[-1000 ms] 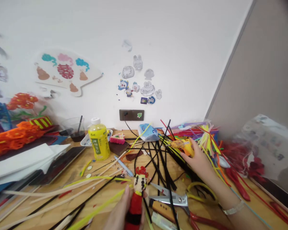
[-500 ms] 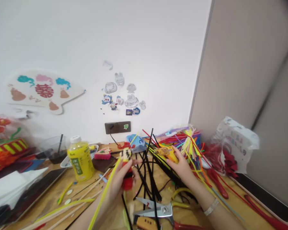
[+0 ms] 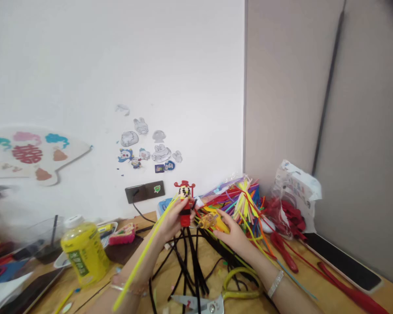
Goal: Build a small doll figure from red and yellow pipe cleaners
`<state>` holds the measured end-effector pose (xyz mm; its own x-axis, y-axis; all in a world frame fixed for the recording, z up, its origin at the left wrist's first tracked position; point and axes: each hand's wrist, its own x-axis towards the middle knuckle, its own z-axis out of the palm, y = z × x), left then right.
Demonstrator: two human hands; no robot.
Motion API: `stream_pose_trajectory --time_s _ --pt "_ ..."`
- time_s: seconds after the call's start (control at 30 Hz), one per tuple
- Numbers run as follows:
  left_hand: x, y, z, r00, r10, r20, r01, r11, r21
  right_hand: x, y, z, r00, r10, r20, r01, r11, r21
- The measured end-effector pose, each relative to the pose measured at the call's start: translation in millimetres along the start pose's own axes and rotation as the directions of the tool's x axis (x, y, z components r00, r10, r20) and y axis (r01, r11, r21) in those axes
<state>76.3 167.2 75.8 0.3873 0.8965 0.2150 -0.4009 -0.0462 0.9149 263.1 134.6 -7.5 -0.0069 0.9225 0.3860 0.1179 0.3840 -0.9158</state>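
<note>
My left hand [image 3: 170, 222] is closed around a small red pipe-cleaner figure [image 3: 184, 203] with a white face and red hat, holding it upright above the desk. A long yellow-green pipe cleaner [image 3: 143, 261] runs down from that hand along my forearm. My right hand [image 3: 231, 233] grips a yellow hot glue gun [image 3: 212, 220], whose amber nozzle end points at the figure's lower body, almost touching it. Black pipe cleaners [image 3: 190, 261] fan out on the wooden desk [image 3: 317, 288] beneath both hands.
A yellow drink bottle [image 3: 84, 251] stands at the left, with a dark cup [image 3: 49, 244] behind it. Scissors [image 3: 209, 301] with yellow handles lie at the front. A heap of coloured pipe cleaners [image 3: 242, 203] and a plastic bag [image 3: 296, 185] sit by the grey partition. A wall socket [image 3: 146, 191] is behind.
My left hand lifted the red figure from the desk front up toward the glue gun. My right hand raised the gun off the pile. The camera view swung right and up.
</note>
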Motion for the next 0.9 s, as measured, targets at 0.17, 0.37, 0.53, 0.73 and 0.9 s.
stream_pose_trajectory --time_s 0.17,0.37,0.53,0.73,0.9 --pt "9 1 -23.2 0.977 0.085 -0.194 -0.079 0.996 0.041 5 -2 -5 0.991 0.006 -0.135 0.004 0.998 0.07" --pt "0 12 -59.6 0.894 0.068 -0.443 0.0 0.988 0.153 12 4 -8 0.937 -0.03 -0.348 0.03 1.0 -0.004" --pt "-57 7 -57.0 0.874 0.066 -0.481 0.006 0.989 0.146 5 -2 -3 0.91 -0.217 -0.353 0.117 0.952 -0.284" --pt "-151 -36 -42.0 0.885 -0.229 -0.405 0.179 0.971 -0.158 -25 -29 21 0.908 -0.407 -0.098 0.268 0.745 -0.611" --pt "-182 -55 -28.1 0.895 -0.266 -0.358 0.166 0.944 -0.286 -52 -40 44 0.883 -0.458 0.106 0.404 0.623 -0.67"
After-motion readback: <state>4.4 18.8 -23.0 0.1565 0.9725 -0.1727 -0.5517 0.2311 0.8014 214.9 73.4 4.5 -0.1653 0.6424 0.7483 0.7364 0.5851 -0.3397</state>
